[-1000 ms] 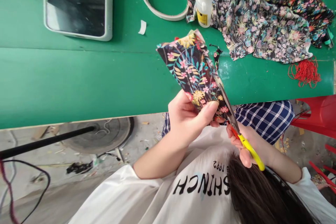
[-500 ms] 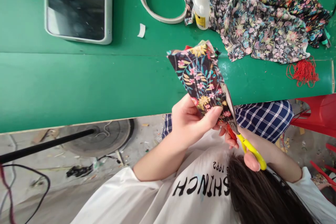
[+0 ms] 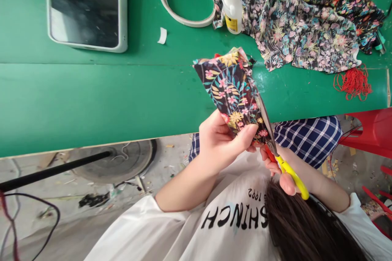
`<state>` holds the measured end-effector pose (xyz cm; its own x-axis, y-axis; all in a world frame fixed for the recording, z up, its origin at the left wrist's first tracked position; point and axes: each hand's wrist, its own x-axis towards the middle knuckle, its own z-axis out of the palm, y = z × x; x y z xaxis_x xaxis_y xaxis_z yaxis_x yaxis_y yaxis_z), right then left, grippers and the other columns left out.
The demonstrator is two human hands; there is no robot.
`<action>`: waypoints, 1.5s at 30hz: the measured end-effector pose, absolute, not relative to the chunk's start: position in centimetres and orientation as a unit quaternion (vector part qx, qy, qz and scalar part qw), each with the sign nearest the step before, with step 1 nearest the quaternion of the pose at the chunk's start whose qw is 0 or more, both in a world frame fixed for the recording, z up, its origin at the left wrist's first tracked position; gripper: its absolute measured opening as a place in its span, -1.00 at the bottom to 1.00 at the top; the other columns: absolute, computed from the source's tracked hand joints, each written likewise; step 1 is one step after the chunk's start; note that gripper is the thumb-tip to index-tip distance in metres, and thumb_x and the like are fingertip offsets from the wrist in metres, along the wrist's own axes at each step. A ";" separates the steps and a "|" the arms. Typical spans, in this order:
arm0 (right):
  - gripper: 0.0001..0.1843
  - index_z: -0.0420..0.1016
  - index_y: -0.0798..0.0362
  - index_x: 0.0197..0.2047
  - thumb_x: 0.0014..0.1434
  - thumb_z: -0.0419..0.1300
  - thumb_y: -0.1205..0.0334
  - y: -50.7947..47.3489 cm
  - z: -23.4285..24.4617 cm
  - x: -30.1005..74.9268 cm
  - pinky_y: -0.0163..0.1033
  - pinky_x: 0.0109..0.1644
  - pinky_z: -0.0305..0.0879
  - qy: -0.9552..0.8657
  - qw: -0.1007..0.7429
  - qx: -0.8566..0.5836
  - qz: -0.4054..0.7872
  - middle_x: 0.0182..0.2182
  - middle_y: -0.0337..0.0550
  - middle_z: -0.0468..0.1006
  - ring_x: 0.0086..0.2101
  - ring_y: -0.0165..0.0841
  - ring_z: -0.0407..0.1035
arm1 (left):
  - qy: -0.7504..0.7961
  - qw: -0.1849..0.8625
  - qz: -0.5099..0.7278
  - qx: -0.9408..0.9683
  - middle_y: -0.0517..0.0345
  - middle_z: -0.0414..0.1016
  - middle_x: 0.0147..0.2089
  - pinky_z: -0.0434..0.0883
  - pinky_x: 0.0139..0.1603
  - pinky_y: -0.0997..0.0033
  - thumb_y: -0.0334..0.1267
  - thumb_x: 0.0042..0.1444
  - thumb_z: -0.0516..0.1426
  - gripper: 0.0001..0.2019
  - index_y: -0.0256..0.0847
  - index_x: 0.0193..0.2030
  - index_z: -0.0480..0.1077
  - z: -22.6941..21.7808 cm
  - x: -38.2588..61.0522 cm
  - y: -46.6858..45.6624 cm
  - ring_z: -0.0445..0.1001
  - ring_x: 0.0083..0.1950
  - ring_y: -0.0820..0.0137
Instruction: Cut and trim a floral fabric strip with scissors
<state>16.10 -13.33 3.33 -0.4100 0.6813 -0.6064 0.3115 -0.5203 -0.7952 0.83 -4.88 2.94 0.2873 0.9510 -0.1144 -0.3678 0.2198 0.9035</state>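
The left hand (image 3: 220,140) has its fingers closed on the floral cloth (image 3: 228,91), thumb pressed on top; the other fingers are mostly hidden beneath. The cloth is held above the near edge of the worktop (image 3: 107,102). The right hand (image 3: 292,161) has its fingers curled round the handles of the scissors (image 3: 281,162), though the handles cover part of them. One blade shows along the cloth's right edge; the other is hard to make out, so how far the blades are parted I cannot tell. A dark scrap (image 3: 251,61) behind the cloth's top corner is too small to identify. The phone (image 3: 84,4) and the bottle (image 3: 232,8) are cut off at the top.
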 end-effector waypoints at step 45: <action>-0.73 0.10 -0.04 -0.27 0.25 -0.02 -0.07 -10.8 4.7 16.1 -0.30 -0.40 0.04 -0.399 0.140 -0.522 0.741 -0.60 -0.39 0.28 -0.54 -0.44 0.22 | 0.403 0.485 0.611 0.478 0.36 0.20 -0.60 0.24 -0.62 0.64 -0.13 0.00 0.31 -0.76 -0.18 -0.49 0.39 0.5 1.2 -2.6 0.15 -0.62 0.62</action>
<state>16.06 -10.77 4.69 -0.4166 0.6244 -0.6607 0.2090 -0.6416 -0.7381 1.17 -2.57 0.47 -0.0722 0.9785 0.1932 -0.2082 -0.2042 0.9565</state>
